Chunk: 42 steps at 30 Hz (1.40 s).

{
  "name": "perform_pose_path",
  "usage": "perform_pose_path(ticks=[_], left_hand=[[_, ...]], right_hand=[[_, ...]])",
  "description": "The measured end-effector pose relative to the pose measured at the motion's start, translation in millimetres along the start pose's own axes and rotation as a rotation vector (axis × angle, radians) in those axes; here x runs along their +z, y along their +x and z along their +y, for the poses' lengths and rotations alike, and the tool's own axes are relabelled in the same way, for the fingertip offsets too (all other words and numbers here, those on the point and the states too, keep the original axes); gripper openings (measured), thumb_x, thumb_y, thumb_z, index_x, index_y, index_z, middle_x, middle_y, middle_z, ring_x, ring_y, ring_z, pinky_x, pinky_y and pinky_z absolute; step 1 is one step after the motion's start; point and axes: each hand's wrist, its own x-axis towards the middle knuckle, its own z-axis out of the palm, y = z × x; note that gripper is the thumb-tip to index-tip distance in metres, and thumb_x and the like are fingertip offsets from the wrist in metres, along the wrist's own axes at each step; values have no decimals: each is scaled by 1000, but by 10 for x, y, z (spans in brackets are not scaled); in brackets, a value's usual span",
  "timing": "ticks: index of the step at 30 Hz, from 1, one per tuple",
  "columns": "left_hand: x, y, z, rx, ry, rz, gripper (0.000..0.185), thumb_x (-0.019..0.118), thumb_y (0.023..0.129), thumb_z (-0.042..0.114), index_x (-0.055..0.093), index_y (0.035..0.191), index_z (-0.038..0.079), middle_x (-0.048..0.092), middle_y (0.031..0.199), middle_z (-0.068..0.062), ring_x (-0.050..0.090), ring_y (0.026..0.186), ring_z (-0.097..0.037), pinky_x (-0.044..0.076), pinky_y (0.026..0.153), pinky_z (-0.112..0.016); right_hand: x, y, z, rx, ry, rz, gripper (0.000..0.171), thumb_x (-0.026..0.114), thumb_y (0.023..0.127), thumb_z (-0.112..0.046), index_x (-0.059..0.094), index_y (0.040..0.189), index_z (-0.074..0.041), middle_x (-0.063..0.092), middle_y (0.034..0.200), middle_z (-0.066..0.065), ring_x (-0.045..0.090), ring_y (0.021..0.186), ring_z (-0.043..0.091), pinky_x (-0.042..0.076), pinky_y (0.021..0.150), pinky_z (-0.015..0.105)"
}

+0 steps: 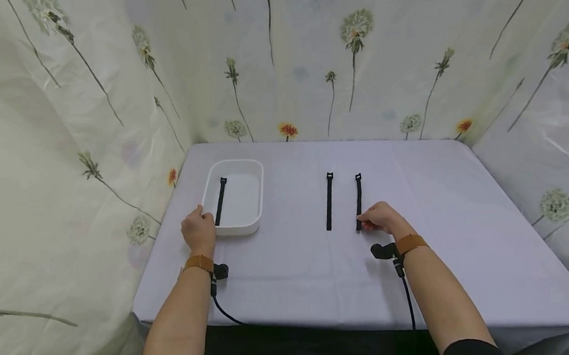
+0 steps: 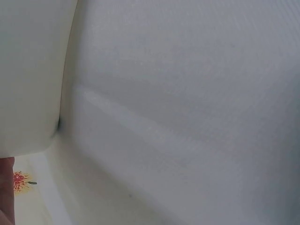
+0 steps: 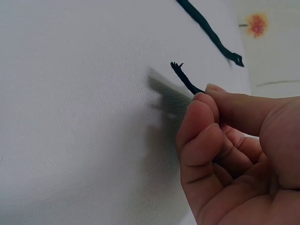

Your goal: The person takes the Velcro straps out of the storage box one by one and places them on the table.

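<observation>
My right hand (image 1: 383, 218) pinches a black hook-and-loop cable tie (image 1: 358, 197) near its front end, between thumb and index finger. In the right wrist view the tail of that cable tie (image 3: 186, 80) sticks out from the fingertips, slightly off the cloth, with its shadow below. A second black cable tie (image 1: 329, 202) lies to its left on the table. My left hand (image 1: 199, 229) grips the near left side of a white plastic tray (image 1: 238, 230). Inside the tray a third cable tie (image 1: 220, 201) lies slanted against the left side. The left wrist view shows mostly the tray's wall (image 2: 30, 75).
A white cloth covers the table (image 1: 297, 277). Behind and beside it hang flower-printed curtains (image 1: 305, 59). Each wrist wears a brown strap with a small camera, and a cable (image 1: 408, 301) runs from the right one over the table's front edge.
</observation>
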Motion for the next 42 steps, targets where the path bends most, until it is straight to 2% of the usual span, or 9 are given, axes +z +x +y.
perform_pose_path(ticks=[3, 7, 11, 15, 18, 24, 29, 37, 42], left_hand=[[3, -2, -6, 2, 12, -3, 37, 56, 89, 0, 66, 124, -6, 67, 125, -21, 69, 91, -34, 52, 71, -43], [-9, -18, 8, 16, 24, -2, 36, 57, 88, -1, 66, 123, -6, 68, 123, -21, 66, 79, -30, 49, 64, -38], [-20, -18, 23, 22, 23, 5, 35, 57, 89, -2, 66, 122, -7, 68, 123, -21, 56, 70, -28, 41, 60, -36], [-13, -20, 6, 12, 24, 2, 36, 56, 89, -1, 66, 123, -6, 68, 124, -21, 67, 84, -30, 50, 66, -39], [-4, -21, -9, 3, 24, -4, 36, 56, 90, 0, 65, 124, -6, 67, 124, -21, 69, 90, -31, 52, 70, -41], [-1, -17, -11, 12, 30, 4, 36, 56, 90, 0, 65, 124, -6, 68, 124, -21, 71, 98, -34, 56, 76, -44], [2, 0, -15, 29, 23, 22, 36, 55, 89, 0, 66, 123, -6, 68, 123, -22, 71, 99, -36, 56, 75, -45], [14, 10, -65, -4, 34, 8, 36, 57, 89, -1, 66, 124, -4, 68, 123, -21, 71, 95, -34, 55, 73, -44], [13, 71, -46, 24, 27, 2, 35, 57, 92, 1, 66, 125, -5, 68, 125, -21, 72, 99, -34, 58, 75, -42]], right_hand=[[6, 41, 50, 18, -9, 4, 16, 62, 98, -13, 60, 99, 3, 60, 68, 0, 56, 61, 8, 48, 60, 21], [5, 86, 87, 26, -29, 0, 15, 62, 98, -13, 59, 99, 2, 60, 67, 0, 55, 60, 8, 47, 58, 21], [-5, 121, 57, 35, -47, 10, 16, 63, 97, -13, 60, 99, 3, 61, 68, 1, 56, 60, 10, 48, 58, 21], [-3, 126, 44, 38, -56, 16, 16, 64, 96, -13, 61, 99, 3, 61, 69, 2, 56, 60, 11, 49, 59, 22], [1, 122, 35, 40, -66, 19, 15, 64, 96, -11, 62, 97, 4, 62, 68, 2, 57, 60, 11, 49, 58, 23], [16, 126, -43, 118, -135, 96, 19, 70, 92, -15, 68, 93, 4, 62, 60, 2, 56, 54, 10, 46, 55, 21], [37, 130, -116, 172, -143, 144, 20, 73, 90, -17, 69, 93, 3, 63, 60, 3, 57, 53, 11, 46, 55, 21], [27, 98, -57, 120, -78, 149, 21, 72, 90, -15, 68, 96, 5, 64, 61, 2, 60, 55, 11, 50, 58, 23], [20, -18, -225, 40, -72, 187, 26, 69, 93, -16, 67, 106, 6, 65, 68, 3, 65, 62, 14, 57, 72, 30]])
